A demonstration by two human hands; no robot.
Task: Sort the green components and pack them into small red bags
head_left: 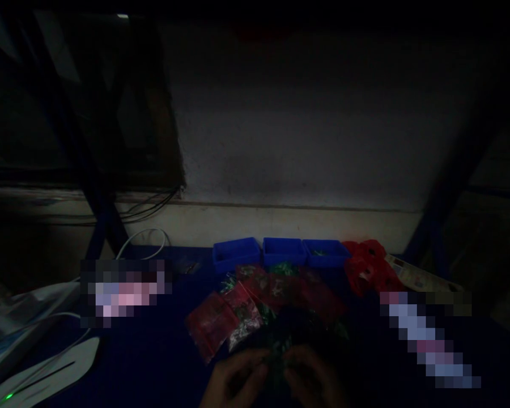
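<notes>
At the bottom of the dim view, my left hand (237, 378) is closed, its thumb and forefinger brought together. Close beside it on the right, my right hand (311, 375) is also closed in a pinch. Whatever the fingertips hold is too small and dark to name. Small greenish pieces (280, 343) lie just beyond the fingertips. Past them is a heap of red-tinted plastic zip bags (212, 324), some with small pieces in them. A clear-looking bag with a red top (244, 317) and loose green pieces (283, 268) are among the heap.
Behind the heap stand three blue bins, the left (236, 254), the middle (284, 251) and the right (326, 253) with small pieces inside. A red plastic bag (368, 266) sits at right. A white device (46, 374) with a green light and cables (144, 231) are on the left.
</notes>
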